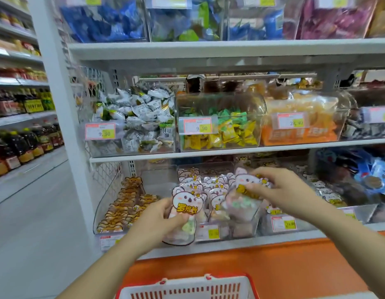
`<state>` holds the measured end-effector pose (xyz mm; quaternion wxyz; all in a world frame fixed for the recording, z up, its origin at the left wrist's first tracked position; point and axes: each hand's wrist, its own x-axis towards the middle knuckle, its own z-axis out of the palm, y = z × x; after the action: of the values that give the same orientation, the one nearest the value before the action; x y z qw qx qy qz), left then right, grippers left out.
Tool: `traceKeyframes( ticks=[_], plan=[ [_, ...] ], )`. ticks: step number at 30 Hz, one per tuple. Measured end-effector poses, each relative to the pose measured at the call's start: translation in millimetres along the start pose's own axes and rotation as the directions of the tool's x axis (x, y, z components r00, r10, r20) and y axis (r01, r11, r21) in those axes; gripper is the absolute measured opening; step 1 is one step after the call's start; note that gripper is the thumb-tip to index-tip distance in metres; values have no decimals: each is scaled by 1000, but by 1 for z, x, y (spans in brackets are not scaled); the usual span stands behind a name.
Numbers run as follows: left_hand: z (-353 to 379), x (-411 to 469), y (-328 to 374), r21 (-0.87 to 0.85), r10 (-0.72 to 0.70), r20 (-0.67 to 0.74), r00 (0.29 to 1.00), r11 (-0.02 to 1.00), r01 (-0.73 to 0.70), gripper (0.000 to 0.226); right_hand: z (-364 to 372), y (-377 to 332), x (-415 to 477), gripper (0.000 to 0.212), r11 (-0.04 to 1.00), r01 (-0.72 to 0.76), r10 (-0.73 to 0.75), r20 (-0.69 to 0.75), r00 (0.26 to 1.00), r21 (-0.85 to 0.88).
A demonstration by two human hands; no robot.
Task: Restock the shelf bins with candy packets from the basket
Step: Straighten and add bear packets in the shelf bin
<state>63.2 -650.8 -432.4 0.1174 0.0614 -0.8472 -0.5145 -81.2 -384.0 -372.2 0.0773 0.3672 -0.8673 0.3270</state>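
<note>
My left hand grips a pink bear-shaped candy packet with yellow lettering, held upright just in front of the clear bin on the lowest shelf. My right hand pinches a second bear-shaped packet over the same bin, among several matching packets standing inside it. The white and red basket sits at the bottom edge below my arms; its contents are hidden.
A bin of brown bear packets stands left of the target bin, and another bear-packet bin to its right. Above, a shelf holds clear bins of wrapped candies. An orange ledge runs beneath. An aisle with bottles lies left.
</note>
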Motion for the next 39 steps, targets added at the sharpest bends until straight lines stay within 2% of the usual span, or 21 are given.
traceKeyframes(
  ticks=[2,6,8,11,13,17,24,29,34,39],
  plan=[
    [-2,20,9,88,36,48,998,995,-40,25,-9,8,15,20,997,35,-45,-166,985,-62],
    [5,69,30,375,57,155,986,920,-112,27,1,25,45,18,949,133,-234,-358,904,-285],
    [10,95,37,453,46,287,957,874,-178,26,15,36,57,16,922,165,-309,-409,859,-350],
    [14,129,40,570,-92,406,909,803,-173,37,34,54,71,21,927,184,-321,-439,839,-327],
    [17,150,38,645,-191,435,880,748,-156,36,45,64,80,23,939,177,-297,-436,850,-294],
    [27,171,39,691,-317,505,803,706,-156,44,59,74,96,24,941,162,-280,-419,863,-296],
    [30,181,29,730,-345,449,824,674,-115,40,73,79,112,29,941,175,-266,-312,912,-290],
    [33,179,19,695,-290,461,839,705,-139,47,76,74,114,30,934,192,-273,-256,927,-301],
    [36,153,11,693,-162,457,875,682,-236,44,77,73,117,28,924,191,-263,-186,947,-332],
    [34,137,3,686,-100,494,864,656,-316,44,92,73,131,24,901,232,-275,-71,959,-366]
  ],
)
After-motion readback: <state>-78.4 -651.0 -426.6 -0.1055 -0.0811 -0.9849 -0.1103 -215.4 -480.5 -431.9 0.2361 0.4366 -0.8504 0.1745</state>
